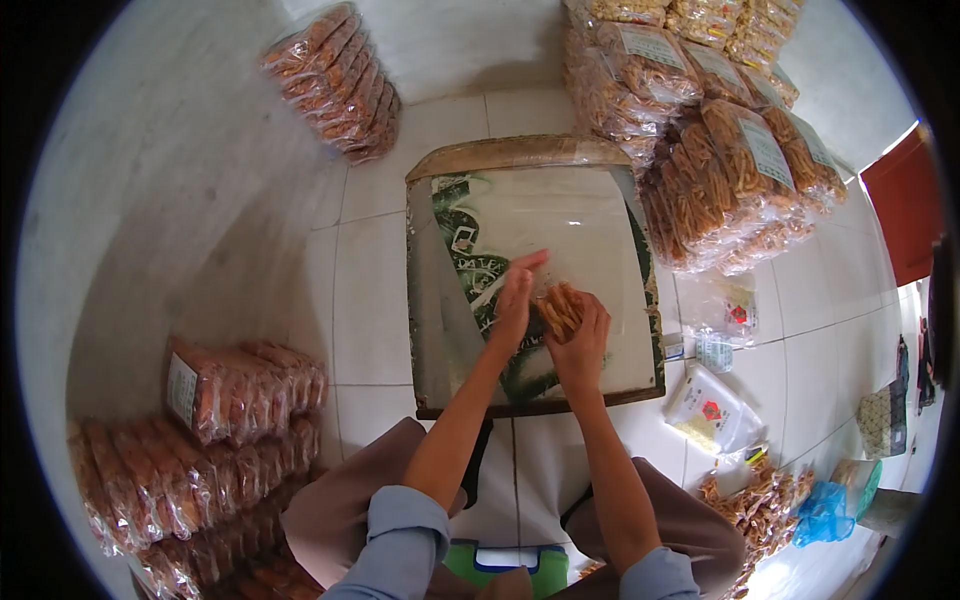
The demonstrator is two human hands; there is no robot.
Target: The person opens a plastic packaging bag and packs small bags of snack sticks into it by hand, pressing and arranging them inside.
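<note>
Over the low table (590, 225), near the middle of the frame, the right hand (580, 335) curls round a bundle of brown sticks (562, 308). The left hand (513, 300), just beside it, is open, fingers extended. Bagged snacks (735, 170) pile at upper right.

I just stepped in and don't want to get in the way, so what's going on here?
Someone sitting at a low table has a small bundle of brown sticks in the right hand. The left hand is open just beside the bundle. Filled clear bags are stacked on both sides, with a loose pile of similar pieces on the floor to the right, near some flat printed packaging.
</note>
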